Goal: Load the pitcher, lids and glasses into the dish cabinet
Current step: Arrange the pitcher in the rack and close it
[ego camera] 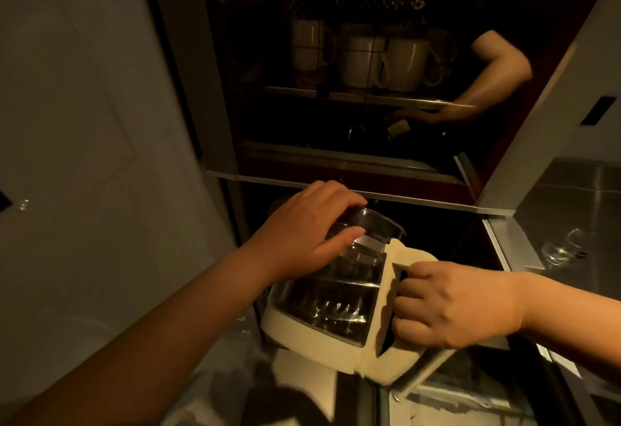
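Glass pitcher (339,291) with cream base and cream handle (393,294), held in mid-air between both hands, below and in front of the open dish cabinet (353,157); long axis tilted, mouth pointing up and away toward the cabinet, base toward the camera. Right hand (453,304) wrapped around the handle, fingers curled through the loop, carrying the weight from the right side. Left hand (302,234) laid over the upper glass wall near the rim (379,224), fingers draped on the far side and thumb on the near side, steadying rather than lifting. Both hands about equally near the pitcher; the opening straight ahead and above the grip, so the coming move judged as a lift forward and up, mouth leading. Inside the cabinet: upper wire shelf (353,94) loaded with white mugs (379,59), leaving little room there; lower tier (336,153) dark, contents hard to tell, probably the freer space. Reflection of an arm (497,79) on the cabinet's right side. Front edge of the lower tray (353,187) lying just beyond the left fingers, likely the first thing to clear. Steel counter (571,197) to the right, with stemmed glasses (564,247) lying near its edge, well apart from the pitcher and not yet loaded; no lids made out in this dim view
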`<action>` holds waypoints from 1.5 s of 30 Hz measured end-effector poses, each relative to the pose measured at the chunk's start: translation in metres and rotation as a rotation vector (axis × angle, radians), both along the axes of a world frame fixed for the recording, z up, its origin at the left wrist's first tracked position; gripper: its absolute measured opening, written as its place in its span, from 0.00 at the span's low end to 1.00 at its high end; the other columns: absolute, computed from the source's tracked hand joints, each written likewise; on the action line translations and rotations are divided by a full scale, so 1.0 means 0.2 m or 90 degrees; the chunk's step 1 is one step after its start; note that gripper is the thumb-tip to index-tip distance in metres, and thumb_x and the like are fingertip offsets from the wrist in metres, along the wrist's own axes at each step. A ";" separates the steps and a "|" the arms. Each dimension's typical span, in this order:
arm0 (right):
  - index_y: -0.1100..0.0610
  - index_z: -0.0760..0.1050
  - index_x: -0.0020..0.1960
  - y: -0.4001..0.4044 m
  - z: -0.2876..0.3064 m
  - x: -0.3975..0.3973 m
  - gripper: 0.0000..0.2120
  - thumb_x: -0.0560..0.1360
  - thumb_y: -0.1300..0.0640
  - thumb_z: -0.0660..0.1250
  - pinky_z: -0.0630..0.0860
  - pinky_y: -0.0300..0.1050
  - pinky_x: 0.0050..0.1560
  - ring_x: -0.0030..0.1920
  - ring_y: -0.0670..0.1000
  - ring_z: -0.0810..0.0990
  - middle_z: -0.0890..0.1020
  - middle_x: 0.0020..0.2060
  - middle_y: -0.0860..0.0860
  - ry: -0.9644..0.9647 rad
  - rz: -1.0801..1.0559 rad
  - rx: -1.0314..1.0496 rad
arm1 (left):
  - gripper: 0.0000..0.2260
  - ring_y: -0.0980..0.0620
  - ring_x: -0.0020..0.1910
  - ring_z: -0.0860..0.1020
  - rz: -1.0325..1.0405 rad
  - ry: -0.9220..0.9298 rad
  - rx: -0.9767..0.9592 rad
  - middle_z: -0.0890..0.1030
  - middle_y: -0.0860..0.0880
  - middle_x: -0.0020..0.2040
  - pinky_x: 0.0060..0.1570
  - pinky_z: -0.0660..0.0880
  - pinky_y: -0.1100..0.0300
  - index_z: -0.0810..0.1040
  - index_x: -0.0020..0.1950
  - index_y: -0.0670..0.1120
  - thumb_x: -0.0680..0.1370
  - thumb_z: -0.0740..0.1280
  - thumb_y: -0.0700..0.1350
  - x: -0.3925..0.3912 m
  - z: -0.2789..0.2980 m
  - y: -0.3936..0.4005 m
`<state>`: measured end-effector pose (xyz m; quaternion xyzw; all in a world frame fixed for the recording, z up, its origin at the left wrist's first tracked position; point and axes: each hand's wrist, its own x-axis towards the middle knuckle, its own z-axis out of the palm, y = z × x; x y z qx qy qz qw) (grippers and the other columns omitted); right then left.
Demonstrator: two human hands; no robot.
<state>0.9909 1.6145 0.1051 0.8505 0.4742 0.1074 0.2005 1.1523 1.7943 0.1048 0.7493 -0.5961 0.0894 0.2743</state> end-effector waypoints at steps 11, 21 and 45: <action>0.54 0.74 0.47 -0.02 0.00 0.05 0.07 0.78 0.54 0.59 0.74 0.42 0.41 0.37 0.48 0.78 0.79 0.39 0.48 0.004 -0.101 0.062 | 0.33 0.63 0.73 0.35 0.011 0.011 0.179 0.42 0.57 0.77 0.70 0.37 0.61 0.43 0.76 0.55 0.75 0.43 0.68 -0.18 -0.20 0.07; 0.57 0.76 0.48 0.01 -0.01 0.08 0.10 0.70 0.53 0.66 0.79 0.45 0.38 0.37 0.50 0.80 0.81 0.40 0.51 -0.007 -0.198 0.132 | 0.40 0.46 0.74 0.59 0.086 -0.207 0.105 0.63 0.42 0.74 0.71 0.56 0.45 0.63 0.73 0.40 0.73 0.57 0.68 -0.30 -0.29 0.12; 0.59 0.66 0.57 0.10 -0.17 0.02 0.33 0.59 0.63 0.80 0.75 0.39 0.33 0.40 0.48 0.76 0.79 0.42 0.54 -0.076 -0.386 0.398 | 0.20 0.49 0.60 0.77 -0.047 -0.122 0.061 0.80 0.46 0.58 0.64 0.64 0.59 0.75 0.63 0.43 0.72 0.72 0.44 -0.17 -0.15 0.11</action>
